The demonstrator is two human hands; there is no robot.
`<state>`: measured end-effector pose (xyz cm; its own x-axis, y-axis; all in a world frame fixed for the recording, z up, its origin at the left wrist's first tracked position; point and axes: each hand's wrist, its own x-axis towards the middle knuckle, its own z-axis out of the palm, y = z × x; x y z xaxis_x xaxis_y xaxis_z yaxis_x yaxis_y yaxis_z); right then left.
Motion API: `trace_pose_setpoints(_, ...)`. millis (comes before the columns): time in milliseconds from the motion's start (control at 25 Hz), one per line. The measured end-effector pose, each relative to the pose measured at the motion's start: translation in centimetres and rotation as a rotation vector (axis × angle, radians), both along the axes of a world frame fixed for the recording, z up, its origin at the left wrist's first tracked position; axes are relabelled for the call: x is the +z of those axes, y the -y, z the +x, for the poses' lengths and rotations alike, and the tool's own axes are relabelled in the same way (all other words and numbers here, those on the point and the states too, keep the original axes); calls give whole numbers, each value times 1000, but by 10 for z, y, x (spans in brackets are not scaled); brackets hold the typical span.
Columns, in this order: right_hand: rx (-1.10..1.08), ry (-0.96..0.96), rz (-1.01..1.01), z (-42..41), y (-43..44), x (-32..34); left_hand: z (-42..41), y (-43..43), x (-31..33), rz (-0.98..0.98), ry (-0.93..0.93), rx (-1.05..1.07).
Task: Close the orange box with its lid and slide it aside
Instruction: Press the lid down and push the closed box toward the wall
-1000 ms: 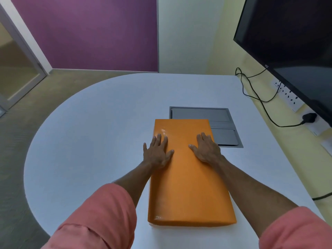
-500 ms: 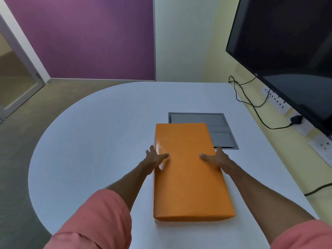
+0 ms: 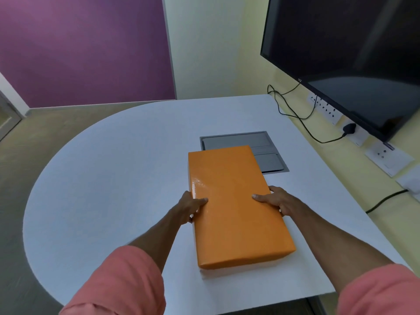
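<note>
Item: orange box (image 3: 236, 205), lid (image 3: 227, 178) seated over it, a thin pale strip of base showing under the near end.
Location: lay lengthwise on the white worktop (image 3: 113, 178), right of centre, near end close to the worktop's near edge, far end overlapping the grey inset panel (image 3: 270, 162).
Left hand (image 3: 189, 206): grip clamped on the box's left long side, thumb over the lid's top, fingers tucked down the side wall.
Right hand (image 3: 276, 200): grip clamped likewise on the right long side, thumb on top, fingers mostly hidden behind the edge.
Step in hand: judged as closing done, sliding aside about to start or under way.
Method advised: keep both grips level and opposite one another so the box travels without twisting; press lightly down so lid and base move as one; keep the base flat on the worktop rather than lifting.
Hazards: black cable (image 3: 295, 114) and wall sockets (image 3: 325, 108) beyond the worktop's right edge; the open left half looked the safer side.
Surface: lid glossy, possibly slippery under thumbs.
</note>
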<state>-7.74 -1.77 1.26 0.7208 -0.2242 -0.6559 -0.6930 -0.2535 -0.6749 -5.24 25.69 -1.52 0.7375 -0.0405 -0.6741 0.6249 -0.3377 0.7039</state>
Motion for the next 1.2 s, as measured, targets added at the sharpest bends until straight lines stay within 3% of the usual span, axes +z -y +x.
trace_pose_setpoints(440, -107, 41, -22, -27, 41, 30, 0, 43, 26, -48, 45, -101)
trace_pose_setpoints(1200, -123, 103, 8, -60, 272, 31, -51, 281, 25, -64, 72, -7)
